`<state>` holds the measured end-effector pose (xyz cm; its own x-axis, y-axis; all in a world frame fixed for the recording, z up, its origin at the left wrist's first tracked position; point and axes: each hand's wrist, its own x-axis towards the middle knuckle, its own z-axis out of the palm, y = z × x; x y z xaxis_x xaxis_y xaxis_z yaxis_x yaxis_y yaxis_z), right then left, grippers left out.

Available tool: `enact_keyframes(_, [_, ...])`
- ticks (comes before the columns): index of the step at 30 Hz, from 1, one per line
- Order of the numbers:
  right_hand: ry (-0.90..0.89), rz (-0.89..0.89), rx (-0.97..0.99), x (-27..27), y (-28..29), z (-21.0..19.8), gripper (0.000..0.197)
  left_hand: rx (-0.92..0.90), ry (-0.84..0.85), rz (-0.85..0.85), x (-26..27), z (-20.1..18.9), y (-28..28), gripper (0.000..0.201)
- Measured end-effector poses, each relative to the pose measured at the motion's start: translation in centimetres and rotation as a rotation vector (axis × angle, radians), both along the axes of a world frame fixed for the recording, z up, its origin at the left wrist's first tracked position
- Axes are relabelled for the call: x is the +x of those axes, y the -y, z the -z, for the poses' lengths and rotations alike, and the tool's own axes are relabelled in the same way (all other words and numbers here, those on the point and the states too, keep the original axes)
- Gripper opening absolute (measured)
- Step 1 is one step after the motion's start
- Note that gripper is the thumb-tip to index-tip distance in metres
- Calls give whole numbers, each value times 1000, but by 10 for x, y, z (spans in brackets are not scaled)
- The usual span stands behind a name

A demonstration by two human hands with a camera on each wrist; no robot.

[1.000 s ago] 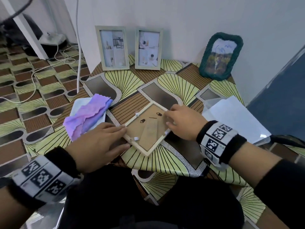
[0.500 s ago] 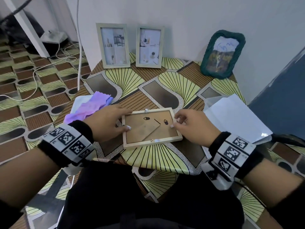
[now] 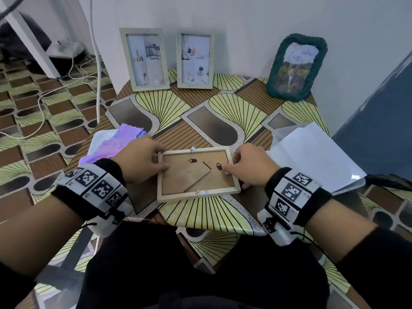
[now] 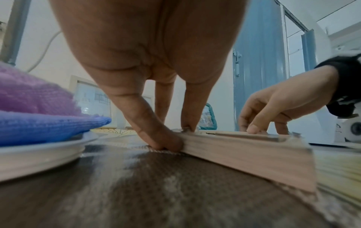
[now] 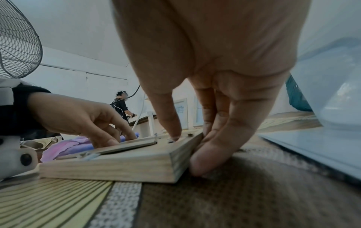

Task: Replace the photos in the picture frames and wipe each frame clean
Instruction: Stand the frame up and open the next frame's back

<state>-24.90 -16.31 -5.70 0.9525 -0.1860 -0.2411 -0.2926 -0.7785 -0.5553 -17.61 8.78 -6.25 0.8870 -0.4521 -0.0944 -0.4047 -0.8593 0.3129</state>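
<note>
Frame (image 3: 198,173) lies face down near the front edge of the counter (image 3: 200,121), backing board and folded stand up. The left hand (image 3: 142,160) pinches its left rail, thumb low against the outer edge and fingertips on top. The right hand (image 3: 250,167) pinches the right end the same way, thumb against the side and one finger pressing on the backing near a black hanger.

Risks from here, as I judge them:

- The small tabs on the rails look thin. Forcing one with a fingertip could bend it or let the finger slip.
- Whether every tab is turned clear is hard to tell from these views. Lifting the backing against a closed one could crack the board.
- With the frame this near the counter's edge, a hard sideways push could slide it off.
- Glass underneath may drop out if the frame is lifted with the backing loose.

The cloth (image 3: 116,142) on its plate (image 4: 39,155) sits just left, unused.
</note>
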Motion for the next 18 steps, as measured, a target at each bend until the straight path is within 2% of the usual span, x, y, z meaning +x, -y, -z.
enact_keyframes(10, [-70,15,-18,4,-4,-4,21,11,11,13,1,1,1,44])
enact_keyframes(14, [-103,-49,-69,7,-1,-6,13,-2,21,29,0,-2,2,36])
enact_keyframes(18, [-142,-146,-158,7,5,-10,21,-16,28,27,0,-3,3,34])
